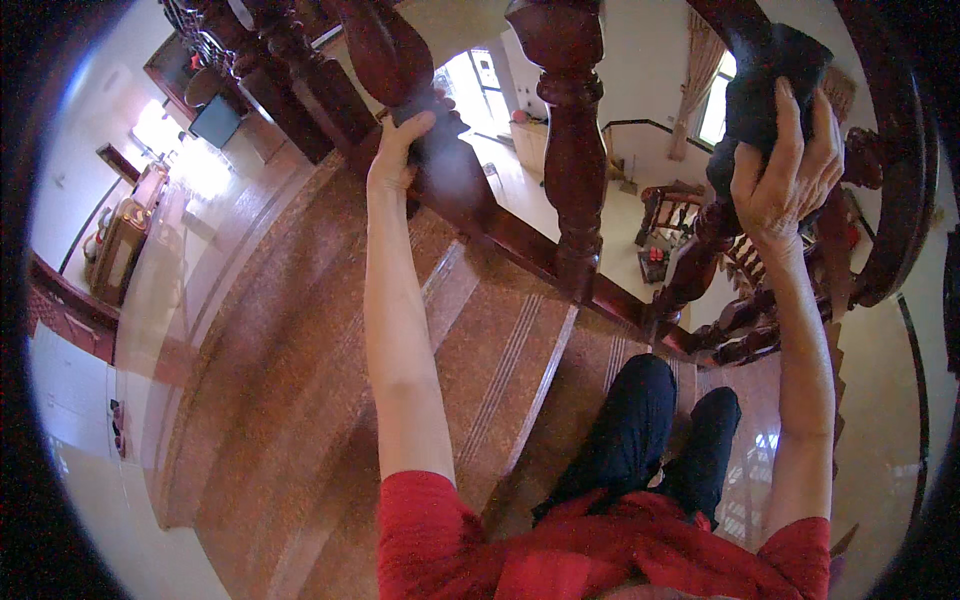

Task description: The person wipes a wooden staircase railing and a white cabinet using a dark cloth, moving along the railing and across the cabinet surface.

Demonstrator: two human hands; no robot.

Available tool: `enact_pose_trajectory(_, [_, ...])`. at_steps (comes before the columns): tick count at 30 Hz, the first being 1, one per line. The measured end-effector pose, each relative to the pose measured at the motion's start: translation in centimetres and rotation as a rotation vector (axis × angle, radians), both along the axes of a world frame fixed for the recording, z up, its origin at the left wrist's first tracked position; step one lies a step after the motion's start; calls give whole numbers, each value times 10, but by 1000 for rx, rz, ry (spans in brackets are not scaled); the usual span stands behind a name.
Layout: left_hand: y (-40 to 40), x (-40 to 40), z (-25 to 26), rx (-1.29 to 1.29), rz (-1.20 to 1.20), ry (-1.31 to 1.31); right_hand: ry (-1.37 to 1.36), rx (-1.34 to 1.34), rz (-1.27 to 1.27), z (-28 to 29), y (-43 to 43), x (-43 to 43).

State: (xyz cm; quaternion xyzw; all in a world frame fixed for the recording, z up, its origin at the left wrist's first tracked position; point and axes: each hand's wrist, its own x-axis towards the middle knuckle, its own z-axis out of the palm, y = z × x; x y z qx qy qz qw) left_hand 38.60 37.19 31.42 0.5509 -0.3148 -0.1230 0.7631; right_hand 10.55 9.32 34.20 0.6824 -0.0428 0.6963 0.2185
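Observation:
My left hand (396, 150) is wrapped around the foot of a dark red wooden baluster (386, 52), thumb on the near side. Most of its fingers are hidden behind the wood. Something dark shows beside the thumb, and I cannot tell whether it is cloth or shadowed wood. On the right, my right hand (791, 169) holds a black cloth (757, 101) against another baluster just below the curved handrail (904, 187). Its fingers spread over the cloth, which covers that part of the post. Between my hands stands a turned baluster (574, 150).
Curved stone stairs (300, 337) with grooved treads lie below me. A wooden bottom rail (517, 232) slopes along their edge. Through the balusters, a lower room shows a wooden chair (667, 210) and a curtain (690, 82). A wooden cabinet (124, 240) stands far left.

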Motion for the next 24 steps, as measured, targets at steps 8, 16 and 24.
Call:
enact_pose_trajectory(8, [-29,-36,-60,102,803,-359,-20,-3,23,-4,2,0])
enact_pose_trajectory(16, [-43,-71,-120,476,1156,-737,-12,49,49,0,6,3])
enact_pose_trajectory(24, [-103,-172,-48,-180,473,-119,1,78,64,0,5,-4])
